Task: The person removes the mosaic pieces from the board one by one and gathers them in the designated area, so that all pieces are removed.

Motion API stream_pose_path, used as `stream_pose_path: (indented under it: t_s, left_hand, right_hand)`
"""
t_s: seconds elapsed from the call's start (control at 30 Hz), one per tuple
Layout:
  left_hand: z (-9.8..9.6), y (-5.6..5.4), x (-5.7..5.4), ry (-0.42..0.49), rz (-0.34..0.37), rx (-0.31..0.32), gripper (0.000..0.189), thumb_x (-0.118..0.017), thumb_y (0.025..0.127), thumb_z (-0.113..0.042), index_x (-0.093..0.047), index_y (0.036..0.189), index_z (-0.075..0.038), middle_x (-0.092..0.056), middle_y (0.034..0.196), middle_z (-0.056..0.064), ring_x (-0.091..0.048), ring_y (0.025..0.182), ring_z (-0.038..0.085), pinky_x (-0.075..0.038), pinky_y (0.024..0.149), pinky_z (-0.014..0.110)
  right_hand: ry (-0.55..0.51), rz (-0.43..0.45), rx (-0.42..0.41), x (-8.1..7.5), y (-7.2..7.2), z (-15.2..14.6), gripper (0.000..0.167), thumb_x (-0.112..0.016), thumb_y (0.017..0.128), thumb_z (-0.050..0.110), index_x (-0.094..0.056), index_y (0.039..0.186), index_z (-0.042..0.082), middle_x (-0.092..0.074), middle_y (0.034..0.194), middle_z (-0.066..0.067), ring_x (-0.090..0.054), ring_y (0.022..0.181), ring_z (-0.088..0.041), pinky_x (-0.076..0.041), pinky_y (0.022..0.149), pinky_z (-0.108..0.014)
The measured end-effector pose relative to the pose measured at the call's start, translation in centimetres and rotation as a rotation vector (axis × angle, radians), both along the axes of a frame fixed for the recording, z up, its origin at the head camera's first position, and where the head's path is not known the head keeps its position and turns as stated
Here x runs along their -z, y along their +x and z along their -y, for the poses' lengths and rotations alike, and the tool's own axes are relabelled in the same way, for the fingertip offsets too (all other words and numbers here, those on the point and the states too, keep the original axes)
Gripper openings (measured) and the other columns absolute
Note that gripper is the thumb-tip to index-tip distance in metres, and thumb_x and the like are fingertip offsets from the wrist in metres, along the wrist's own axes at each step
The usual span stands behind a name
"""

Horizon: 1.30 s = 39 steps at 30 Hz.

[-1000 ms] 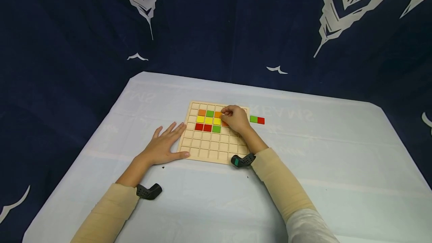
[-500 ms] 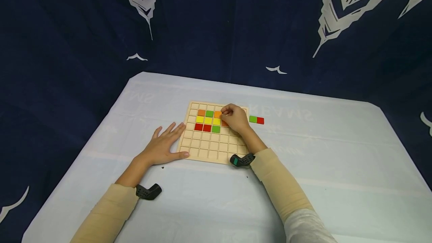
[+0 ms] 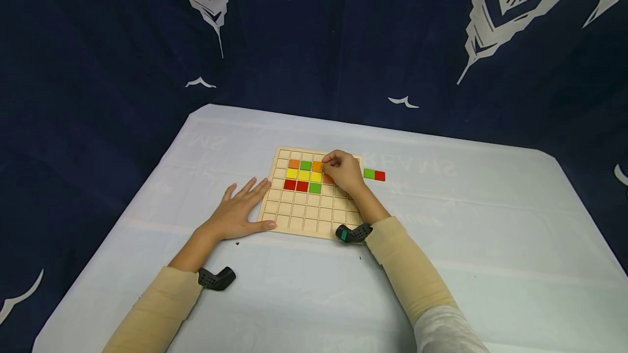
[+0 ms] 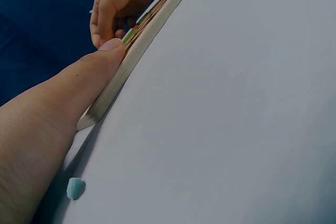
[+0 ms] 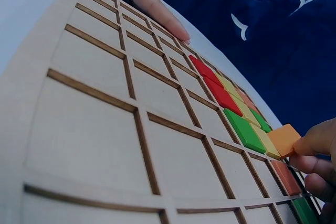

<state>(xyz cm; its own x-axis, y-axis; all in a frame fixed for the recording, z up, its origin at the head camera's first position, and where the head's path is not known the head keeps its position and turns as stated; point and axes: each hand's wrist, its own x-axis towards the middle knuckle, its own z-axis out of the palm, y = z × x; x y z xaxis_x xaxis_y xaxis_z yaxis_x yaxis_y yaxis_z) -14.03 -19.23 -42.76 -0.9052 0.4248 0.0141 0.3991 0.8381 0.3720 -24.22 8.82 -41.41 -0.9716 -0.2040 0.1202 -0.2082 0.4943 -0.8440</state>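
A pale wooden grid board (image 3: 304,225) lies on the table with several coloured square tiles set in its cells. My left hand (image 3: 239,212) is spread flat at the board's left side, its thumb resting on the near left corner and its fingertips at the left edge. Over the tiles, my right hand (image 3: 343,172) pinches an orange tile (image 5: 283,140), which is tilted up beside a yellow tile (image 5: 266,141). Red tiles (image 5: 223,95) and a green tile (image 5: 244,130) sit flat nearby. An orange-red tile (image 5: 286,177) lies below the pinching fingers, partly hidden in the head view.
Just right of the board, a green tile (image 3: 369,173) and a red tile (image 3: 380,175) lie side by side on the white table (image 3: 490,217). Small dark specks dot the cloth near the board's front edge. A dark blue patterned curtain (image 3: 304,42) hangs behind.
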Motion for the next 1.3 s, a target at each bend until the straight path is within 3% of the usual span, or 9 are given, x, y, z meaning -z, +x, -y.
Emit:
stream_pose_path:
  t_s: [0.27, 0.83, 1.3]
  left_hand:
    - [-0.1, 0.0, 0.0, 0.001, 0.0, -0.002, 0.1, -0.061, 0.082, -0.067, -0.021, 0.157, -0.013, -0.019, 0.161, 0.002, -0.009, 0.149, 0.027, -0.001, 0.113, 0.06]
    - [0.0, 0.1, 0.0, 0.006, 0.007, -0.003, 0.1, -0.06, 0.082, -0.067, -0.021, 0.157, -0.013, -0.019, 0.161, 0.003, -0.009, 0.149, 0.027, 0.0, 0.113, 0.059]
    - [-0.2, 0.1, -0.2, -0.003, 0.01, -0.008, 0.098, -0.06, 0.083, -0.066, -0.022, 0.156, -0.013, -0.02, 0.161, 0.003, -0.01, 0.148, 0.027, -0.001, 0.113, 0.059]
  right_hand:
    - [-0.04, -0.011, -0.005, -0.2, 0.1, -0.2, 0.007, -0.067, 0.091, 0.008, -0.068, 0.095, 0.002, -0.066, 0.089, -0.012, -0.056, 0.076, -0.023, -0.045, 0.067, -0.03]
    - [-0.128, 0.05, 0.019, -0.7, 0.9, -1.6, 0.011, -0.068, 0.089, 0.007, -0.069, 0.097, -0.001, -0.069, 0.091, -0.013, -0.056, 0.074, -0.018, -0.047, 0.066, -0.027]
    - [-0.086, 0.043, 0.068, -1.1, 1.7, -4.1, 0.011, -0.068, 0.09, 0.008, -0.069, 0.097, -0.001, -0.069, 0.09, -0.011, -0.056, 0.077, -0.019, -0.045, 0.068, -0.027]
